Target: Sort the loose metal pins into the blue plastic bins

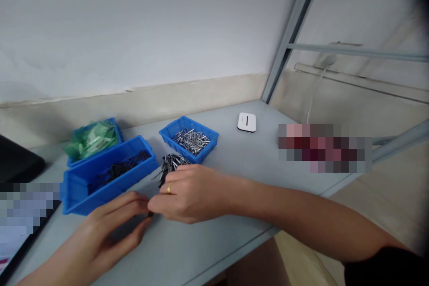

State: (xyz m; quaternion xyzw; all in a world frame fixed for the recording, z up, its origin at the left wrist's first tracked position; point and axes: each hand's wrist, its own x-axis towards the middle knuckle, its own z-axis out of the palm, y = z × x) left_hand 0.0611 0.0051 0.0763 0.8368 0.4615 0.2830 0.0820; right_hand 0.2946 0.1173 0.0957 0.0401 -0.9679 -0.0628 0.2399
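Observation:
My left hand [112, 228] is at the near left of the table, thumb and fingertips pinched around a small black piece [150, 214]. Fingertip to fingertip with it, my right hand [192, 194] reaches in from the right with its fingers curled closed. What it grips, if anything, is hidden. Just behind my right hand lies a loose pile of black-and-silver pin-like parts [170, 164], partly covered by it. Beyond the pile, a small blue bin [166, 132] holds many silver pins [191, 140]. A longer blue bin [75, 193] with dark small parts [122, 169] stands behind my left hand.
Another blue bin [117, 129] with green plastic bags [95, 138] stands by the wall. A white rounded device [247, 122] lies farther right on the grey table [228, 156]. A metal frame post [284, 49] rises at the back corner. A dark-edged object [20, 161] is at left.

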